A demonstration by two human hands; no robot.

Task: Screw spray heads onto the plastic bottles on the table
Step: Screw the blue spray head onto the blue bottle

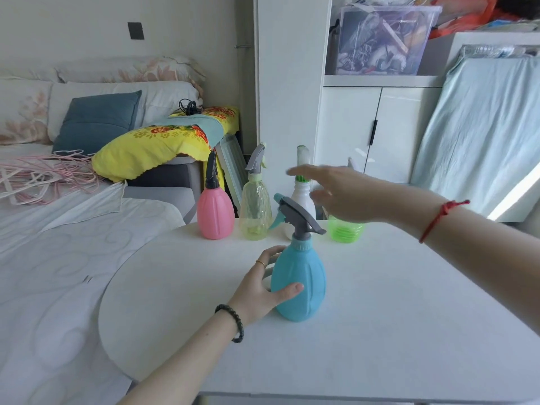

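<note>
Both hands are at work over the white matte tabletop [409,317]: the left hand [260,290] cups the side of the smooth, ribbed, pear-shaped blue plastic bottle [301,285], thumb laid across its front and fingers round the back, while the right hand [342,194] hangs spread and empty above the far row, holding nothing, blurred as if moving. Standing upright near the middle, the blue bottle already carries a grey trigger spray head with a teal nozzle [298,213] on its ribbed blue collar; whether that collar is fully tight cannot be told. Behind it, along the far edge, stand a glossy pink pear-shaped bottle with a black head [215,213], a translucent pale-yellow faceted bottle with a grey head [254,206], an opaque white bottle with a green collar [302,197] and a translucent bright-green ridged bottle [346,229], the last partly hidden by the right hand, so its top is unseen. Judging from this, the next reach is towards the green or white bottle. To do it well, steady the light, slippery body low down, seat the collar squarely on the threads, and turn only the ribbed ring, stopping at firm resistance, since thin plastic threads may cross easily.
</note>
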